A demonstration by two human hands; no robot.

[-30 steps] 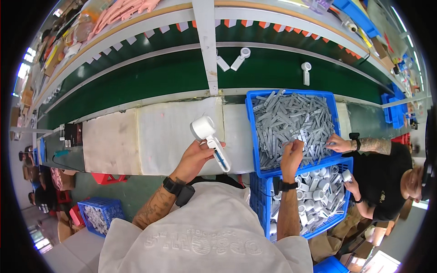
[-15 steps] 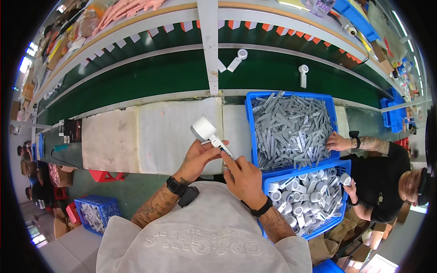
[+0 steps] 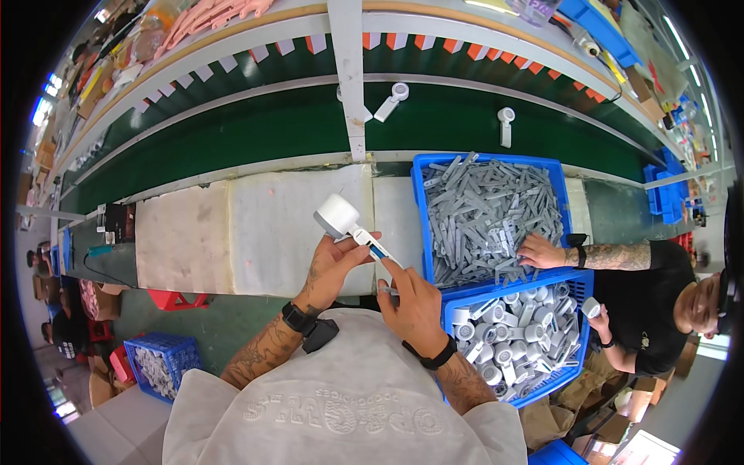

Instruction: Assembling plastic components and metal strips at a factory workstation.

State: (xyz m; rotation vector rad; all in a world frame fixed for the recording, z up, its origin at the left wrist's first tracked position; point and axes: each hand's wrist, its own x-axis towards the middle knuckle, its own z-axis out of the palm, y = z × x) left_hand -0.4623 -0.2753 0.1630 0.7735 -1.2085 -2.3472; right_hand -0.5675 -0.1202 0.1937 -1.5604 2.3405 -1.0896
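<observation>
My left hand (image 3: pixel 332 267) grips a white handheld fan (image 3: pixel 339 215) just under its round, grey-rimmed head. Its slim handle slants down to the right, with an uncovered slot where a blue part (image 3: pixel 377 251) shows. At the handle's lower end is my right hand (image 3: pixel 413 306), its index finger against the handle. A small grey piece (image 3: pixel 388 291) is pinched by its thumb, mostly covered by the fingers. Both hands are above the near edge of the white-covered bench (image 3: pixel 302 225).
On my right stand a blue crate (image 3: pixel 420 194) of grey strips and a blue basket (image 3: pixel 577 372) of white fans. A co-worker's hand (image 3: pixel 541 252) reaches into the strips; the other holds a fan (image 3: pixel 590 308). More fans (image 3: pixel 391 102) lie on the green belt (image 3: pixel 256 124) beyond the bench.
My right fingers have shifted down the handle, baring the blue part in its slot. The co-worker's hand has moved left over the grey strips. The whole view has shifted slightly.
</observation>
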